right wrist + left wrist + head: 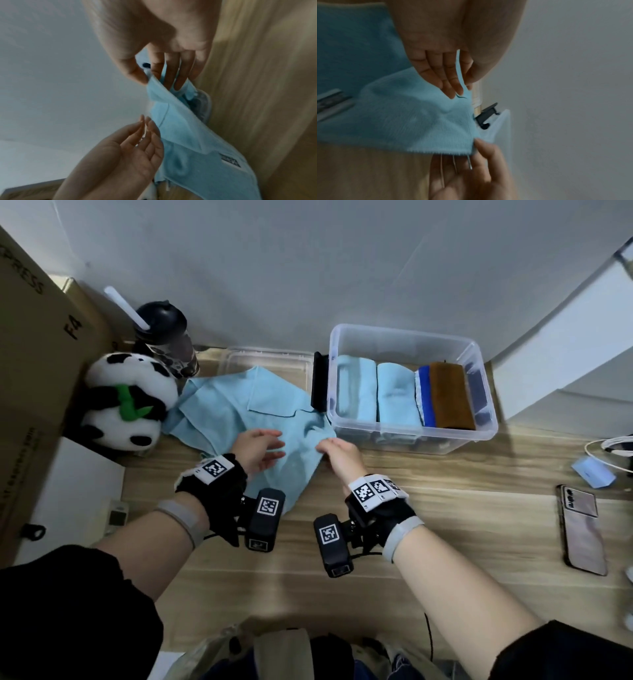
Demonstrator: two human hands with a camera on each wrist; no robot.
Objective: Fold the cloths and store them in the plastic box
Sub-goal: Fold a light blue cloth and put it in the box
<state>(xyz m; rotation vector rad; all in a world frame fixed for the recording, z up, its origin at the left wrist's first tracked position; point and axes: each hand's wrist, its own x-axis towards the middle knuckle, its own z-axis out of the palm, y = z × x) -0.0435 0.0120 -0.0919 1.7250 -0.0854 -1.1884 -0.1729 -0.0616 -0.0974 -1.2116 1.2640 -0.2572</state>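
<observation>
A light blue cloth lies spread and rumpled on the wooden table, left of the clear plastic box. In the box stand two folded light blue cloths, a dark blue one and a brown one. My right hand pinches the cloth's near right corner between thumb and fingers. My left hand hovers beside it with straight fingers over the cloth; a cloth edge runs between its index finger and thumb.
A clear lid lies partly under the cloth, against the box's black clasp. A panda plush, a dark tumbler with a straw and a cardboard box crowd the left. A phone and a cable lie right.
</observation>
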